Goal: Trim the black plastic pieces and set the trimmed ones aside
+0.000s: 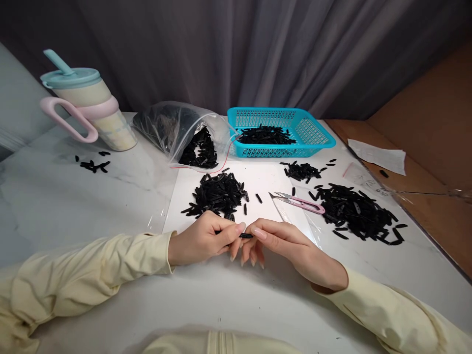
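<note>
A small, narrow black piece (246, 235) with a dark, slim shape lies between my two hands, above the table's near part. My left hand (208, 237) pinches it between thumb and fingers. At its other end, the thumb and forefinger of my right hand (282, 240) close on it, while the other fingers curl below. Just beyond my left hand is a heap of similar black pieces (219, 192) on a white sheet (177, 196). Pink-handled thread snips (300, 201) lie beyond my right hand, blades pointing left. How much of the held piece my fingers hide I cannot tell.
A blue basket (283, 151) and an open clear bag (165, 130), both with black pieces, stand at the back. More pieces form a large pile (356, 211) and a smaller one (302, 170) at right. A lidded tumbler (88, 105) stands far left. Cardboard (431, 98) borders the right.
</note>
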`<state>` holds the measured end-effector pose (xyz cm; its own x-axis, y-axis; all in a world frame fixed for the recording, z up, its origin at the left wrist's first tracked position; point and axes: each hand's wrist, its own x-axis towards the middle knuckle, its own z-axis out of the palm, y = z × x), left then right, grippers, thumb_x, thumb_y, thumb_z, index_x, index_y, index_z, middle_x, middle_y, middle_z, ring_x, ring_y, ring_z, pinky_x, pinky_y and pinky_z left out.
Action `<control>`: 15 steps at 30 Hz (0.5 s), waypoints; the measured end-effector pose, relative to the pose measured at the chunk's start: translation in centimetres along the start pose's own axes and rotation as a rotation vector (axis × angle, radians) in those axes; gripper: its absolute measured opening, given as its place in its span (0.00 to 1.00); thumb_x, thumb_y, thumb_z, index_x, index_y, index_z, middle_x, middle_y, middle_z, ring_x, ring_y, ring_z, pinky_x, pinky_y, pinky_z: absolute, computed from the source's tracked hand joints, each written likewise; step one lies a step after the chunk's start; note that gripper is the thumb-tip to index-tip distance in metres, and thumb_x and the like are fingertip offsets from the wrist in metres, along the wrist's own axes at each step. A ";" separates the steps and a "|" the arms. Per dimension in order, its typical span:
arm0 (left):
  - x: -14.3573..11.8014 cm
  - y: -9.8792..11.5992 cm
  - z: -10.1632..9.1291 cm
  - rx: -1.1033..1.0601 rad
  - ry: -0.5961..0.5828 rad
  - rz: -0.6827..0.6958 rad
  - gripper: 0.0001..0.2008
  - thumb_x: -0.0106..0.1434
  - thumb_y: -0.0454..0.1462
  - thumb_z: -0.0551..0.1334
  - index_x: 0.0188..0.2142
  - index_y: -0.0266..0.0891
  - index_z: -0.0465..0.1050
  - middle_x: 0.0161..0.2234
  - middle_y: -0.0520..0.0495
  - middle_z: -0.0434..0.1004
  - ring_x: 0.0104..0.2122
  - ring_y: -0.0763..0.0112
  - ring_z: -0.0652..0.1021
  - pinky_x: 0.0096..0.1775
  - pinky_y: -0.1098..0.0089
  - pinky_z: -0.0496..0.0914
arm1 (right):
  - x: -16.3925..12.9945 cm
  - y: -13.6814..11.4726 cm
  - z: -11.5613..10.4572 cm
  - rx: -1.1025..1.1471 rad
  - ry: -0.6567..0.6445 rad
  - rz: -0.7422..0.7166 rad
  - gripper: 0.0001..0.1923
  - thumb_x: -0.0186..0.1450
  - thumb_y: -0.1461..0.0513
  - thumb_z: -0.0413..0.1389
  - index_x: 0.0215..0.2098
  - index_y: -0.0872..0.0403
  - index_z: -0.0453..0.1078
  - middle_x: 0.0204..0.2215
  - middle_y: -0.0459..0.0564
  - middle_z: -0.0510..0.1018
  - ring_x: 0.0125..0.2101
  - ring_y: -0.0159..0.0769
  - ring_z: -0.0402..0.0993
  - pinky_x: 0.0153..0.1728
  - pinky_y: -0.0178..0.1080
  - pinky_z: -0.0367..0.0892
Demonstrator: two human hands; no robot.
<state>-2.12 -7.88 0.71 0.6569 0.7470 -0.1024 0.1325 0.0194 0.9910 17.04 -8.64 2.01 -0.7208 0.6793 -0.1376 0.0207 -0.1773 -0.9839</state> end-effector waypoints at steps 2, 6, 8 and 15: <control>0.0 0.1 0.0 -0.016 -0.008 -0.038 0.26 0.63 0.48 0.50 0.15 0.35 0.63 0.09 0.59 0.51 0.09 0.84 0.53 0.12 0.77 0.49 | 0.0 0.1 0.0 0.008 -0.005 0.011 0.16 0.69 0.56 0.44 0.33 0.60 0.65 0.30 0.54 0.74 0.28 0.31 0.67 0.30 0.36 0.64; -0.1 0.2 -0.2 -0.056 -0.016 -0.169 0.25 0.64 0.46 0.49 0.15 0.35 0.64 0.08 0.59 0.48 0.06 0.84 0.53 0.09 0.77 0.48 | 0.0 0.4 -0.1 0.008 -0.010 0.012 0.14 0.69 0.56 0.45 0.34 0.59 0.63 0.30 0.52 0.74 0.27 0.29 0.66 0.29 0.35 0.63; -0.2 0.1 -0.3 -0.080 -0.010 -0.197 0.25 0.64 0.45 0.49 0.14 0.35 0.65 0.08 0.59 0.48 0.06 0.84 0.52 0.09 0.78 0.48 | 0.0 0.5 -0.1 -0.004 -0.014 -0.002 0.14 0.69 0.57 0.45 0.34 0.59 0.63 0.29 0.52 0.74 0.26 0.28 0.65 0.29 0.34 0.62; 0.0 0.0 -0.4 -0.141 -0.003 -0.212 0.25 0.63 0.44 0.51 0.14 0.34 0.67 0.07 0.59 0.50 0.06 0.84 0.52 0.08 0.79 0.48 | 0.1 0.4 0.0 -0.071 -0.016 0.003 0.17 0.69 0.56 0.43 0.34 0.60 0.65 0.29 0.52 0.73 0.26 0.29 0.66 0.28 0.34 0.63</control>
<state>-2.45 -7.64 0.80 0.6279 0.7141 -0.3096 0.1629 0.2683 0.9494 17.03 -8.64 1.64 -0.7318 0.6672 -0.1391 0.0712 -0.1281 -0.9892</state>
